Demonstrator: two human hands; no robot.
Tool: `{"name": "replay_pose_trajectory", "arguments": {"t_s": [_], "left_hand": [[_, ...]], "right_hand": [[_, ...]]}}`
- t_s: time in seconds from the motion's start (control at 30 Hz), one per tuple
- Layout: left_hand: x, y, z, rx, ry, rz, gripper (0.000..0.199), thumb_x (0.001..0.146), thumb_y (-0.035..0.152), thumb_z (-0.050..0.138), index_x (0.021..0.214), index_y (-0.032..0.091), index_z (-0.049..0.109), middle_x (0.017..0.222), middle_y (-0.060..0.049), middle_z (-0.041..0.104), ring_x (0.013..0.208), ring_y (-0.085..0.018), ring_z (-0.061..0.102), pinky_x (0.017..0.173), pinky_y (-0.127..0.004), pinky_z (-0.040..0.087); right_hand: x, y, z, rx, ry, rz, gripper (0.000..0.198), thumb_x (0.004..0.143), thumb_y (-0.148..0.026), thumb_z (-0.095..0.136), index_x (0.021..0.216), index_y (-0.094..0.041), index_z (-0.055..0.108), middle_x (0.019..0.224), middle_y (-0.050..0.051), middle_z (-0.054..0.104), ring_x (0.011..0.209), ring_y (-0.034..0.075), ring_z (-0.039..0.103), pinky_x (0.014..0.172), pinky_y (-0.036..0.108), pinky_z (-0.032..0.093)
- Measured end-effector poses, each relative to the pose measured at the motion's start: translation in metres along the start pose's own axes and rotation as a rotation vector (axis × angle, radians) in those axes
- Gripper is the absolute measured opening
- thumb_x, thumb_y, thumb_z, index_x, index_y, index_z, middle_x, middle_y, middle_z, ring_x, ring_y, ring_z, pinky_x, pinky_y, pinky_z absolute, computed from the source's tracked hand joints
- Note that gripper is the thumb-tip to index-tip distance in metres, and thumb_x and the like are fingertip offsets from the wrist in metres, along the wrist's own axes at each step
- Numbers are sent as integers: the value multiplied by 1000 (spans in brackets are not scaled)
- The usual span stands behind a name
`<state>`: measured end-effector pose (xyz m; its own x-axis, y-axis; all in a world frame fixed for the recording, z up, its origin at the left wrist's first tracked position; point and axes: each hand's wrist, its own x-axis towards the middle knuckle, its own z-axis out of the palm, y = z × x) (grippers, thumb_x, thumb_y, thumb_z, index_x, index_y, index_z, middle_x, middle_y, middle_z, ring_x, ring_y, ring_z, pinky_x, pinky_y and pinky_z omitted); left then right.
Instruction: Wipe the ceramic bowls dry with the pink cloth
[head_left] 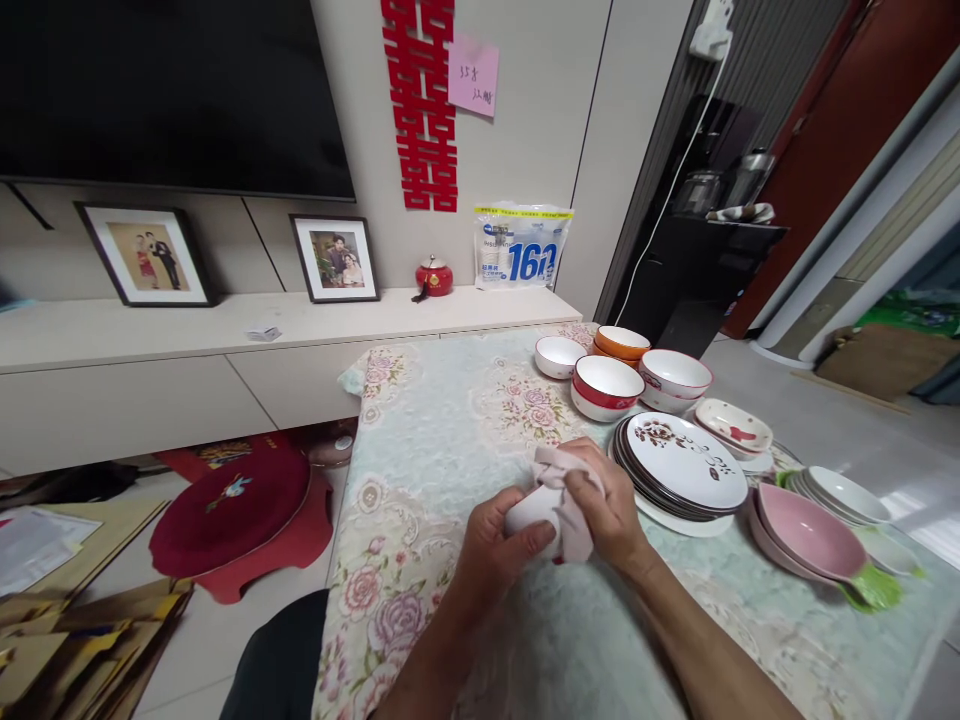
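Note:
Above the flowered tablecloth [420, 450], my left hand [495, 540] is closed on a small white bowl [529, 512], its thumb lying across the bowl's side. A pale pinkish cloth [574, 525] covers the bowl's right part, and my right hand [611, 505] is closed around it, pressing it against the bowl. Much of the bowl is hidden by the cloth and fingers; a bit of red shows at its lower edge. Just right of my right hand stands a stack of dark-rimmed plates [686, 455] with a brown flower pattern.
Behind the plates are a small white bowl [559, 356], red-banded bowls [607, 395], orange bowls [622, 345] and pink-rimmed bowls [675, 380]. Pink leaf-handled bowls [810, 530] sit at the right. A red stool [232, 510] stands left of the table, a TV cabinet [300, 335] behind it.

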<state>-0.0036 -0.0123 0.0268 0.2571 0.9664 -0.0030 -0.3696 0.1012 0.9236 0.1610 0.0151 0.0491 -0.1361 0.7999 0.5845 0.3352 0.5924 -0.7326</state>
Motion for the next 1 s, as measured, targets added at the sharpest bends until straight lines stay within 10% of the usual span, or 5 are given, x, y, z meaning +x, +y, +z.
{"name": "replay_pose_trajectory", "arguments": {"t_s": [0.17, 0.57, 0.8, 1.0], "left_hand": [[-2, 2, 4, -291, 35, -65, 29, 64, 34, 86, 76, 14, 69, 64, 1, 59, 61, -12, 48, 59, -23, 36], [0, 2, -5, -216, -112, -120, 34, 70, 42, 84, 79, 13, 67, 65, -1, 62, 61, -13, 51, 61, -25, 37], [0, 6, -4, -21, -76, -25, 36, 68, 42, 84, 67, 15, 60, 62, 4, 48, 60, -10, 41, 56, -24, 30], [3, 4, 1, 145, 16, 117, 24, 70, 34, 82, 77, 14, 71, 69, 1, 54, 66, -13, 45, 61, -25, 38]], "right_hand": [[6, 18, -1, 485, 260, 496, 39, 81, -62, 68, 82, -23, 72, 75, 4, 71, 71, 22, 64, 67, 33, 51], [9, 20, -16, 471, 201, 529, 45, 81, -64, 68, 67, -21, 66, 58, 2, 62, 49, 17, 54, 46, 29, 41], [2, 8, -12, 307, 119, 342, 36, 88, -54, 64, 79, -20, 71, 75, 3, 65, 67, 19, 57, 62, 30, 44], [-5, -14, 5, -235, -57, -249, 25, 95, -27, 53, 113, -20, 69, 101, 9, 67, 95, 26, 60, 86, 41, 43]]}}
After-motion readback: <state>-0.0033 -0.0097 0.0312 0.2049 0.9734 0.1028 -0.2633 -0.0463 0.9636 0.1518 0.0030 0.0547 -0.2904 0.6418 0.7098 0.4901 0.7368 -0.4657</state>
